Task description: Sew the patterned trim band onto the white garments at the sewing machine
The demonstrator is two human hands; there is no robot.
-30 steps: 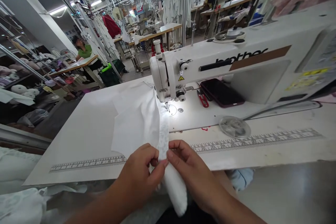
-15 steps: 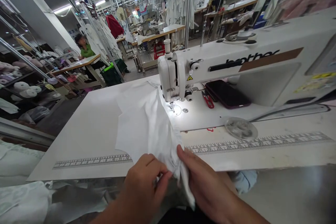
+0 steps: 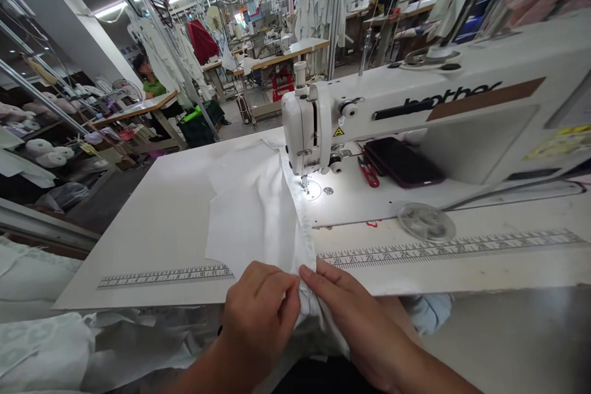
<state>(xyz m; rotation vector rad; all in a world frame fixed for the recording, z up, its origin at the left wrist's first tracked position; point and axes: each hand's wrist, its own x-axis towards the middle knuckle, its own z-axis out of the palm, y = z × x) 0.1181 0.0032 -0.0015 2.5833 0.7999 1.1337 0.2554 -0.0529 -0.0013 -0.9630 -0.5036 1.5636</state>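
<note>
White fabric [image 3: 252,209] lies on the table left of the sewing machine [image 3: 307,132], its right edge running close beside the needle and presser foot. At the table's front edge my left hand [image 3: 263,308] pinches the fabric between thumb and fingers. Close to its right, my right hand [image 3: 344,308] holds the same edge, thumb on top and fingers behind the cloth. The two hands nearly touch. Below them the rest of the cloth hangs over the table edge.
Red thread snips [image 3: 368,172] and a dark phone [image 3: 404,162] lie under the machine arm. A clear round dish [image 3: 426,222] sits right of my hands. White cloth [image 3: 41,345] is piled at lower left. A person [image 3: 151,83] sits in the back left.
Both hands have drawn closer together along the fabric edge, my right hand shifting slightly left. The fabric edge between hands and machine looks flatter and straighter.
</note>
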